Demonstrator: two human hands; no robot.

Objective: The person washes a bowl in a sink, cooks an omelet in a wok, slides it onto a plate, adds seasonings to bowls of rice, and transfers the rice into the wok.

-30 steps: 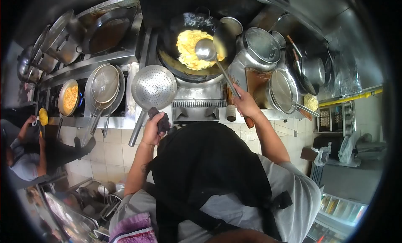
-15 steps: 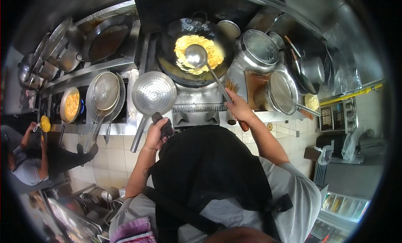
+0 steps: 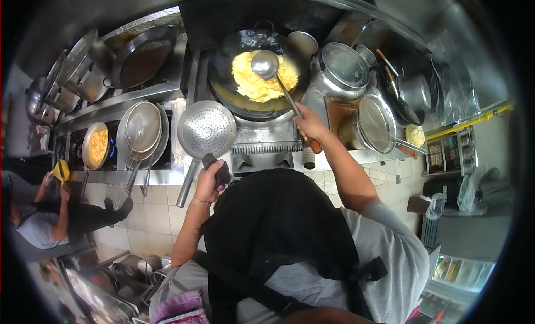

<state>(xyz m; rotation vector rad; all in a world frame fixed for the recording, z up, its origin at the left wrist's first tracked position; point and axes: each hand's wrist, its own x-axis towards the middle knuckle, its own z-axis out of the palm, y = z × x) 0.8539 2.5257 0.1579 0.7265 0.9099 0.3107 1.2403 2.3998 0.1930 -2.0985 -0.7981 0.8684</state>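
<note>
My right hand (image 3: pixel 311 125) is closed around the handle of a steel ladle (image 3: pixel 264 63), whose wooden end pokes out below my fist. The ladle's bowl rests over the far part of a yellow egg mass (image 3: pixel 258 90) in a large dark wok (image 3: pixel 222 98). Just below that hand a brush handle (image 3: pixel 309 158) lies at the stove's edge. My left hand (image 3: pixel 207 183) grips a bunched dark cloth (image 3: pixel 218 169), held at the stove's front edge. Close to it is a round perforated strainer (image 3: pixel 207 129), its handle pointing toward me.
On the left burners are a pan of orange-yellow food (image 3: pixel 97 147) and sieves (image 3: pixel 143 126). Pots (image 3: pixel 344 67) and another sieve (image 3: pixel 374 123) crowd the right side. A co-worker (image 3: pixel 42 218) at the far left holds a yellow item (image 3: pixel 61 170).
My right hand and the ladle have moved slightly away from me, toward the wok's far side. The egg mass has changed shape. My left hand stays nearly in place with the cloth.
</note>
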